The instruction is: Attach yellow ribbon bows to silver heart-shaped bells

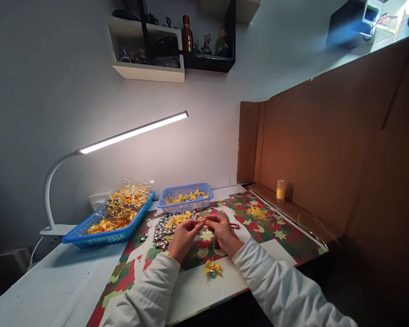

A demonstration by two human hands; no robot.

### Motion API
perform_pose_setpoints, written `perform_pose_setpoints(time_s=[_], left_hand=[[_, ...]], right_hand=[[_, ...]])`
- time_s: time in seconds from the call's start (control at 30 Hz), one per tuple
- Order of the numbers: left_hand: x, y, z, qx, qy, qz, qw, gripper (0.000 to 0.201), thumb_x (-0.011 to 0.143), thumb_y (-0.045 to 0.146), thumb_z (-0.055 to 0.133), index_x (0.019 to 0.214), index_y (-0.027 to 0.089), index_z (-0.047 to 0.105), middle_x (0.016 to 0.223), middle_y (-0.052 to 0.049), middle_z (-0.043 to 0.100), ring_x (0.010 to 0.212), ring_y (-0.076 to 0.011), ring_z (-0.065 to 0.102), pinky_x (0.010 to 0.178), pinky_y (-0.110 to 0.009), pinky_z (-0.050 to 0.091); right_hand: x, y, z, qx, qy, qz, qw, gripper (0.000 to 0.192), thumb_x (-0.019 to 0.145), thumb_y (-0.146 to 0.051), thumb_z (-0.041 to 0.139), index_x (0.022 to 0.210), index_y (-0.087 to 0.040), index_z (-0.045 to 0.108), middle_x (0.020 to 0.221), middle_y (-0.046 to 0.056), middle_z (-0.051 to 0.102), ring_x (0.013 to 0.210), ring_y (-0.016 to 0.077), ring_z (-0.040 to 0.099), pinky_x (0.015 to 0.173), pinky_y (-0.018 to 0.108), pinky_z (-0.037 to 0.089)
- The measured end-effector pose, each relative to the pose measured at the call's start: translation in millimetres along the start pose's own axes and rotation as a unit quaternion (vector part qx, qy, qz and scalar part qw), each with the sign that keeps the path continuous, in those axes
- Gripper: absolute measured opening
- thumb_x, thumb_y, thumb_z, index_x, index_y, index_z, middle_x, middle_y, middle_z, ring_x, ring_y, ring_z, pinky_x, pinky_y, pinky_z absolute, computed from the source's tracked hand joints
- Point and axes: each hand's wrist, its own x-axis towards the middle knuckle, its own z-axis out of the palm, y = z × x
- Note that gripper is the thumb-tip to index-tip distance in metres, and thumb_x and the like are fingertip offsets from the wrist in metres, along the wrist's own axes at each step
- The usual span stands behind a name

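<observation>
My left hand (185, 236) and my right hand (221, 230) meet over the patterned table cover, fingertips pinched close together. Between them is something small and yellowish, mostly hidden by the fingers. Just left of my left hand lies a heap of silver bells (162, 229) with yellow ribbon bows (179, 219) on top. A pair of red-handled scissors or a similar tool (234, 225) shows partly behind my right hand. Below the hands, near the table's front edge, rests a yellow bow with a silver bell (213, 269).
A blue basket (109, 237) heaped with bows and bells stands left, under a lit desk lamp (134, 131). Behind the hands is a smaller blue basket (186, 208) of bows. Yellow strings (258, 212) lie right, near a small yellow bottle (280, 191) and a cardboard wall (327, 136).
</observation>
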Motion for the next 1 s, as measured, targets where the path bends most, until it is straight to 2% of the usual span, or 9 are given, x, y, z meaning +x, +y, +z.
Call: perform_pose_setpoints(time_s=[0.2,0.43,0.57,0.73,1.0], left_hand=[[0.5,5.2,-0.2,-0.031,-0.004,-0.043,0.999,0.046,0.052,0.054,0.082,0.075,0.014,0.076,0.068,-0.006,0.073,0.056,-0.0139,0.057,0.055,-0.024,0.045],[0.7,4.8,-0.4,-0.034,0.01,-0.029,0.999,0.042,0.053,0.049,0.082,0.078,0.015,0.078,0.071,-0.008,0.075,0.061,-0.0169,0.063,0.058,-0.027,0.049],[-0.4,1.5,0.2,-0.037,0.034,-0.021,0.999,0.039,0.055,0.046,0.082,0.08,0.016,0.078,0.073,-0.009,0.076,0.064,-0.0188,0.066,0.061,-0.029,0.052],[-1.6,-0.7,1.2,-0.052,0.062,-0.024,0.996,0.038,0.053,0.043,0.083,0.079,0.016,0.077,0.076,-0.009,0.077,0.066,-0.0194,0.068,0.065,-0.03,0.054],[-2.4,3.0,2.2,-0.055,0.039,-0.026,0.997,0.04,0.052,0.046,0.084,0.077,0.015,0.076,0.078,-0.009,0.077,0.071,-0.0211,0.069,0.069,-0.031,0.055]], right_hand=[[-1.3,-2.2,1.8,0.036,0.005,0.06,0.998,0.037,0.029,-0.022,0.089,0.06,-0.016,0.07,0.064,0.0,0.069,0.064,0.0105,0.059,0.068,0.024,0.043],[3.0,2.3,-0.6,0.088,0.001,0.087,0.992,0.033,0.035,-0.015,0.089,0.061,-0.017,0.068,0.065,0.0,0.07,0.066,0.0124,0.064,0.069,0.025,0.049],[5.5,5.1,-2.5,0.097,0.004,0.089,0.991,0.032,0.039,-0.012,0.088,0.063,-0.017,0.067,0.067,0.0,0.07,0.068,0.0133,0.065,0.069,0.025,0.05],[3.4,2.9,-1.4,0.098,0.005,0.086,0.991,0.034,0.037,-0.015,0.089,0.063,-0.017,0.067,0.067,0.0,0.071,0.068,0.0117,0.064,0.07,0.023,0.05],[2.6,2.2,0.1,0.062,0.01,0.055,0.996,0.034,0.033,-0.02,0.09,0.06,-0.017,0.068,0.065,-0.001,0.07,0.066,0.0111,0.061,0.068,0.023,0.045]])
